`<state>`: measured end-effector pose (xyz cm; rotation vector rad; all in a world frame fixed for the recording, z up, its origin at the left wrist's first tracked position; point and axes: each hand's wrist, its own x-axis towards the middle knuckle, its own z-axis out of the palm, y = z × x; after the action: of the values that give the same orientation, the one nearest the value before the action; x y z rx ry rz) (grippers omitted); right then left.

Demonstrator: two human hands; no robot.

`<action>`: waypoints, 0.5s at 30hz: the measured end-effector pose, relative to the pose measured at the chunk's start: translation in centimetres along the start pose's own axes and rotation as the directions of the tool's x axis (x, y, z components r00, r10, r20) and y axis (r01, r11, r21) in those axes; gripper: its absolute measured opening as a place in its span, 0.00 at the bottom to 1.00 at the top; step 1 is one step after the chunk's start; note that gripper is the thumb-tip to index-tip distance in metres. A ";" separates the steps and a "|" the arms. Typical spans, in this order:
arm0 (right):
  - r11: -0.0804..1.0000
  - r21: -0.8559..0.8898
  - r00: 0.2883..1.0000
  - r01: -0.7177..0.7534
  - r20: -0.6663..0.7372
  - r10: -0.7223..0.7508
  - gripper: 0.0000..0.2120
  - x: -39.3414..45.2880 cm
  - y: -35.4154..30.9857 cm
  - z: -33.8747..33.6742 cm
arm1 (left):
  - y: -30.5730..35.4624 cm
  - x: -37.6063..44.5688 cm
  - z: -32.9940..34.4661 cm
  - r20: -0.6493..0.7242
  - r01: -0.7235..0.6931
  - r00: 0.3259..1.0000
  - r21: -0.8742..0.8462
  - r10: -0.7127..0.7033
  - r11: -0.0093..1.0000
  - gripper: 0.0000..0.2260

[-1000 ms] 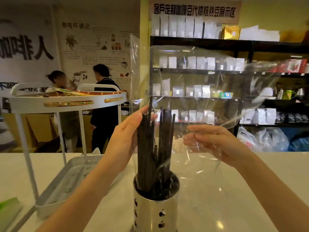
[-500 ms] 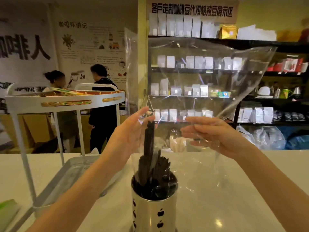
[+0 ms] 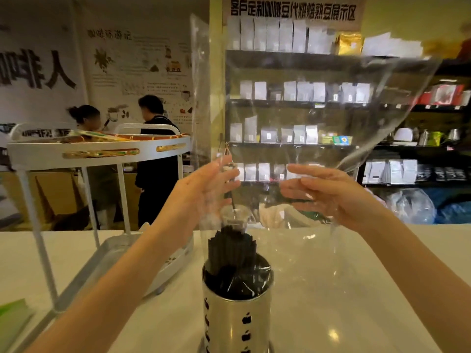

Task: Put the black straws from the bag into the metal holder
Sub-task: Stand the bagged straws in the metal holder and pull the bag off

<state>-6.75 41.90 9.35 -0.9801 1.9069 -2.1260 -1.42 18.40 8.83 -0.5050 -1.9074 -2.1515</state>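
A shiny metal holder [image 3: 238, 314] with apple-shaped cut-outs stands on the white counter at bottom centre. A bundle of black straws [image 3: 230, 250] stands inside it, tops poking above the rim. A large clear plastic bag [image 3: 318, 118] hangs upside down above the holder, its mouth draped around the straws. My left hand [image 3: 204, 189] grips the bag's left side, just above the straws. My right hand [image 3: 328, 194] pinches the bag's right side at the same height. One straw [image 3: 232, 200] still shows inside the bag between my hands.
A white two-tier trolley [image 3: 96, 154] stands at the left, its lower tray [image 3: 107, 253] close to my left forearm. A green item [image 3: 11, 312] lies at the lower left edge. Two people stand behind the trolley. Shelves of pouches fill the background.
Both hands have lifted the bag higher. The straws have slid down out of the bag and settled lower in the holder.
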 end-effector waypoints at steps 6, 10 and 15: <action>0.999 -0.011 0.999 0.037 -0.031 -0.037 0.13 0.0 -0.5 -0.6 | 0.0 0.1 -0.8 -0.043 -0.103 0.993 0.086 0.107 0.991 0.11; 0.998 -0.022 0.997 0.056 -0.051 -0.057 0.13 0.3 -1.6 -1.0 | 0.1 0.2 -1.0 0.001 -0.120 0.993 0.105 0.120 0.987 0.14; 0.992 0.012 0.984 0.128 -0.127 -0.125 0.14 0.3 -3.3 -2.3 | -0.9 0.5 -0.1 0.072 -0.052 0.997 0.356 0.028 0.933 0.15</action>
<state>-7.09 44.37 12.54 -1.0108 1.9234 -2.3254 -2.28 18.45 8.21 -0.5386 -2.2365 -1.7211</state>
